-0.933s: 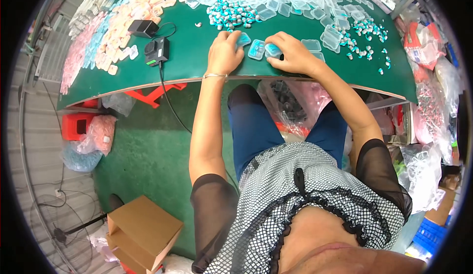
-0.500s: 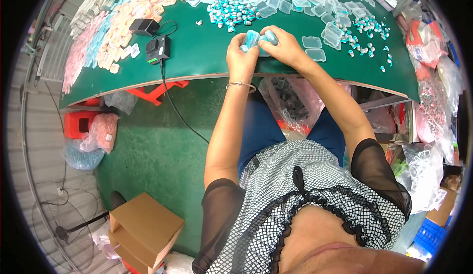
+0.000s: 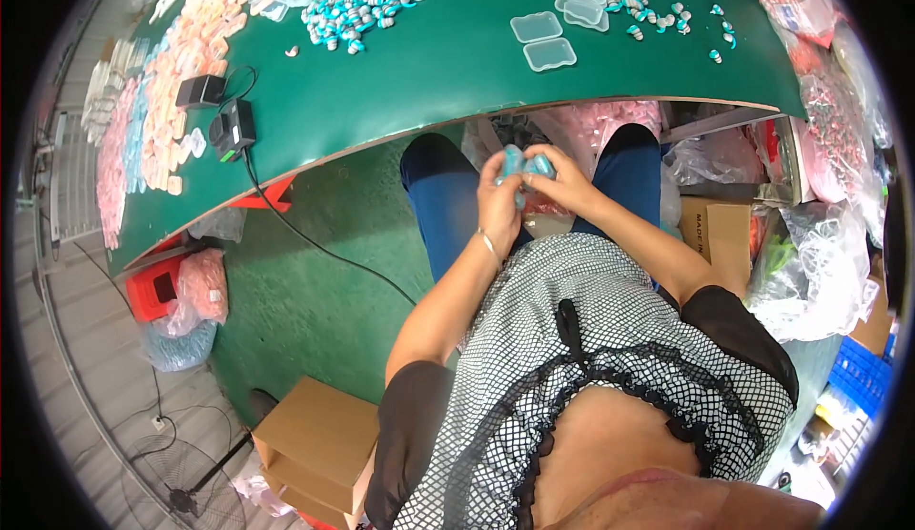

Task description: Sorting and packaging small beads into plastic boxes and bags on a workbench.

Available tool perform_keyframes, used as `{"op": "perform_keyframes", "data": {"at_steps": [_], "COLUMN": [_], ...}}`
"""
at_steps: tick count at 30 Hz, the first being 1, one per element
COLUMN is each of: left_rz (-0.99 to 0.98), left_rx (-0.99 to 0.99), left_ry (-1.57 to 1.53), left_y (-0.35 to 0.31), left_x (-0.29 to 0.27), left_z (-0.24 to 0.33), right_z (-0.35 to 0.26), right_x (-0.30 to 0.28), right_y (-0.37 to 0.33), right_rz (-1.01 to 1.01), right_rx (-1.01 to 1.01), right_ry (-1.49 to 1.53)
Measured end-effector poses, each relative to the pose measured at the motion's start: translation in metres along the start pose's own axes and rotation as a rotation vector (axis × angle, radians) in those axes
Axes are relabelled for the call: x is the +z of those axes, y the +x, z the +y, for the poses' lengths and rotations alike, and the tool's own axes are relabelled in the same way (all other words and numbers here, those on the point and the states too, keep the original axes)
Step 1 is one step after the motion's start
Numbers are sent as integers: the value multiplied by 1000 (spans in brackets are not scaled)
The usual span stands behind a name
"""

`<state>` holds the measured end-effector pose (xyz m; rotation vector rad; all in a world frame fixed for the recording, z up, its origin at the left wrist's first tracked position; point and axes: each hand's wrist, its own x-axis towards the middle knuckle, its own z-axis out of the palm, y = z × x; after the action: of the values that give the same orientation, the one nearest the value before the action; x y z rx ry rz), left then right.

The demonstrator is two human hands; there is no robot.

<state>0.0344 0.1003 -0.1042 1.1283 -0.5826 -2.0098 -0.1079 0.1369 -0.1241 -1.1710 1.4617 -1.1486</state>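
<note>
My left hand is closed round a small clear plastic case with blue in it. Against it, my right hand grips another small blue-and-clear case. Both hands are together over my lap, below the near edge of the green table. Fingers partly cover the cases, so whether their lids are fastened cannot be seen. On the table beyond lie two rectangular clear cases and a small stack of similar ones.
Small teal-and-grey pieces form a heap; more are scattered to the right. Orange cases cover the table's left. A black device trails a cable. An open plastic bag sits under the table edge; a cardboard box stands lower left.
My hands have come back from over the table to above my lap, still holding the cases. The view has shifted, so the table appears higher in the picture.
</note>
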Motion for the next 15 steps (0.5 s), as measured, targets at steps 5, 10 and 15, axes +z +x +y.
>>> {"op": "perform_keyframes", "data": {"at_steps": [5, 10, 15], "left_rz": [-44, -128, -126], "left_rx": [-142, -203, -128], "left_ry": [315, 972, 891], "left_y": [161, 188, 161], "left_x": [-64, -52, -47], "left_z": [-151, -178, -156], "right_z": [111, 185, 158], "right_x": [-18, -27, -13], "right_y": [36, 46, 32], "right_rz": [66, 80, 46], "right_rx": [658, 580, 424], "right_ry": [77, -640, -774]}}
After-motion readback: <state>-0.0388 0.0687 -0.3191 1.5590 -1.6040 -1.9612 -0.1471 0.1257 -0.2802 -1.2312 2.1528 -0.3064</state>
